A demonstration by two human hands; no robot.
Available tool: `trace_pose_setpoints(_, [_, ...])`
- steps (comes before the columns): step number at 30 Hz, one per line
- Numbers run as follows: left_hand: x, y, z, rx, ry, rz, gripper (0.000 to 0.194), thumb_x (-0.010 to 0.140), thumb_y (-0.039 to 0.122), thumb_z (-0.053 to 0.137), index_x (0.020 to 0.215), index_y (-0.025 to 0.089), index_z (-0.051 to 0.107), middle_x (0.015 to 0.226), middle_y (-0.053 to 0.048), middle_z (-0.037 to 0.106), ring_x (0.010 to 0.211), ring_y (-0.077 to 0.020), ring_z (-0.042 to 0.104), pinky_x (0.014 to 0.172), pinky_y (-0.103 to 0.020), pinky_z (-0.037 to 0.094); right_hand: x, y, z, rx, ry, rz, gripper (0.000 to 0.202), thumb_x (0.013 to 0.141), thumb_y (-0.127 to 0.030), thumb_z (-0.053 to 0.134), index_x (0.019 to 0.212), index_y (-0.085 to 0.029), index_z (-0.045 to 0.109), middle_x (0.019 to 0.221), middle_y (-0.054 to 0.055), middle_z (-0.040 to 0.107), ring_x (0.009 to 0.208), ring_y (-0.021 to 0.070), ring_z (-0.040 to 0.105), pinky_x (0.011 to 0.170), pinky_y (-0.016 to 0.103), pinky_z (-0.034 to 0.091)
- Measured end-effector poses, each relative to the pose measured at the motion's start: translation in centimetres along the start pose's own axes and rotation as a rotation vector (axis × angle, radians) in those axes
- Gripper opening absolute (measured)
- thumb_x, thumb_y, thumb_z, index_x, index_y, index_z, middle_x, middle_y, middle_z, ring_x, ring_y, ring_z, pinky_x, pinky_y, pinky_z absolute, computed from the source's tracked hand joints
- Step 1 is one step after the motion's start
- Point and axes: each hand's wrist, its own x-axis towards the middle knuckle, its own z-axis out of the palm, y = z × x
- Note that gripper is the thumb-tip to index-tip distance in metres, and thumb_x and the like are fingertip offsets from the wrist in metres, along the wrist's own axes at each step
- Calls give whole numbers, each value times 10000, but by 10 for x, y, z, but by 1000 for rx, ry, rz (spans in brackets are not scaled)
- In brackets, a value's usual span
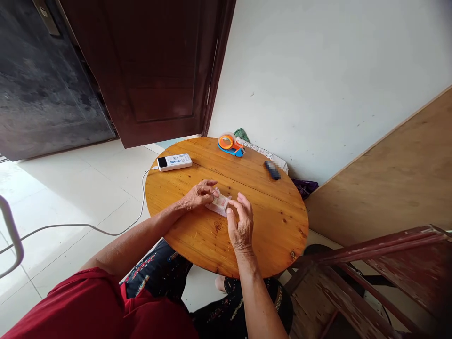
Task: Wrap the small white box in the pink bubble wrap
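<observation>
A small, flat, pale packet with pinkish marks [219,202] lies near the middle of the round wooden table [197,235]. My left hand [200,195] is at its left edge, thumb and fingers pinched together over the near-left corner; what lies between the fingertips is too small to make out. On the packet's right side is my right hand [240,219], its fingers spread and curved, the fingertips close to the packet's right edge.
A white power bank [174,162] with a cable [106,232] sits at the table's back left. An orange and blue tape dispenser [231,144] stands at the back, a dark blurred object [272,170] at the back right. A wooden chair [353,278] is at the right.
</observation>
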Motion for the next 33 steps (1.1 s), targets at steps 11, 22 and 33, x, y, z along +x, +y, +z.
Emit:
trace_pose_setpoints(11, [1, 0, 1, 3, 14, -5, 108, 709, 249, 705, 780, 180, 750, 1227, -117, 646, 1343, -307, 470, 1106, -440, 380, 1, -14, 3, -157, -132, -151, 254, 911, -232, 517, 1091, -242, 696, 1396, 119, 523, 1210, 310, 548, 1001, 494, 444])
trace_pose_setpoints(22, [0, 0, 3, -214, 140, -109, 269, 681, 278, 646, 911, 154, 709, 1315, -113, 593, 1203, -300, 576, 996, -417, 466, 0, 11, -2, 148, 70, 218, 186, 921, -318, 489, 1020, -205, 598, 1255, 144, 603, 1186, 286, 559, 945, 494, 491])
trace_pose_setpoints(33, [0, -7, 17, -76, 197, -306, 594, 658, 211, 591, 1245, 115, 576, 1167, -123, 655, 950, -240, 654, 821, -353, 536, 0, 3, -7, 22, 12, 52, 201, 885, -266, 561, 1059, -208, 642, 1285, 143, 595, 1204, 299, 564, 1003, 513, 476])
